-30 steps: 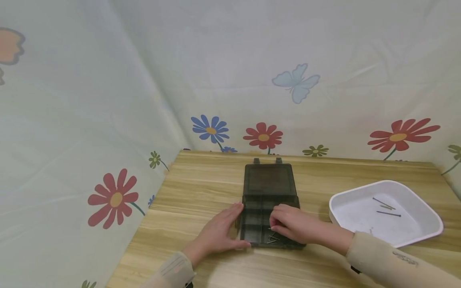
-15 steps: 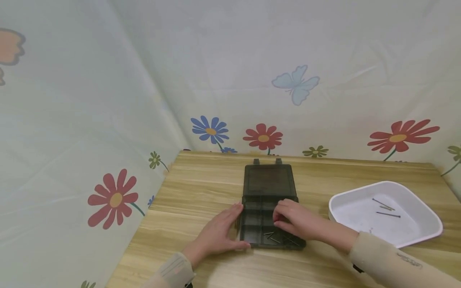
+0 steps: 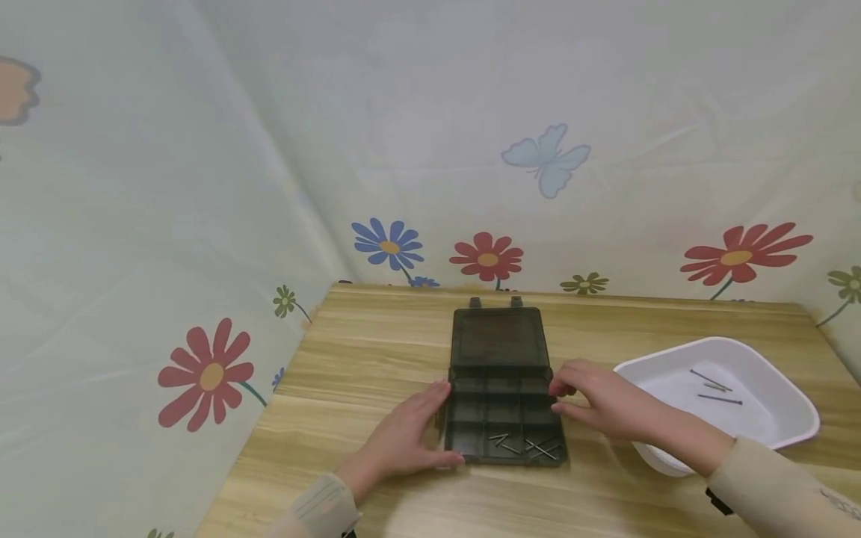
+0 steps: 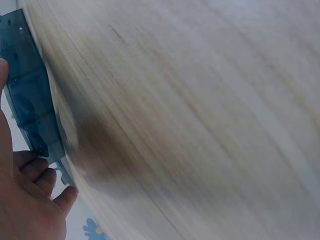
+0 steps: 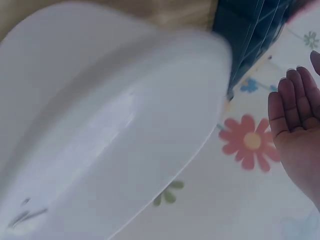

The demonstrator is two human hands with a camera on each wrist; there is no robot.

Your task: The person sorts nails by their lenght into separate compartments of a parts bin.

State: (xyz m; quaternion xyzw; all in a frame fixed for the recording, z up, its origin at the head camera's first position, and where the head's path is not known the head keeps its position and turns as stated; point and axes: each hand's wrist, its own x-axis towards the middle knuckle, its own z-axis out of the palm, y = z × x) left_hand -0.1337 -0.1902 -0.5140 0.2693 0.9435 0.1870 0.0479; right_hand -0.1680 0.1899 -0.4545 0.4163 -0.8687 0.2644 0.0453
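Observation:
A dark translucent compartment box (image 3: pixel 467 409) lies with its lid (image 3: pixel 499 336) folded back on the table. My left hand (image 3: pixel 400 441) rests along the box's left side, thumb at the near left corner; in the left wrist view its fingertips (image 4: pixel 46 177) are beside the box wall. Small nails (image 3: pixel 509 448) lie in the near middle compartment. Longer nails (image 3: pixel 541 449) cross each other in the near right one. My right hand (image 3: pixel 608 400) is at the box's right edge, fingers loosely bent; the right wrist view shows nothing in this hand (image 5: pixel 297 125).
A white tray (image 3: pixel 800 407) stands to the right, partly behind my right forearm, with a few nails (image 3: pixel 720 398) inside. A flower-printed cloth (image 3: pixel 430 149) hangs behind and to the left of the wooden table (image 3: pixel 377 336).
My right hand has moved from over the box's near right compartments rightward to its right edge, uncovering the nails there. The left hand has stayed in place.

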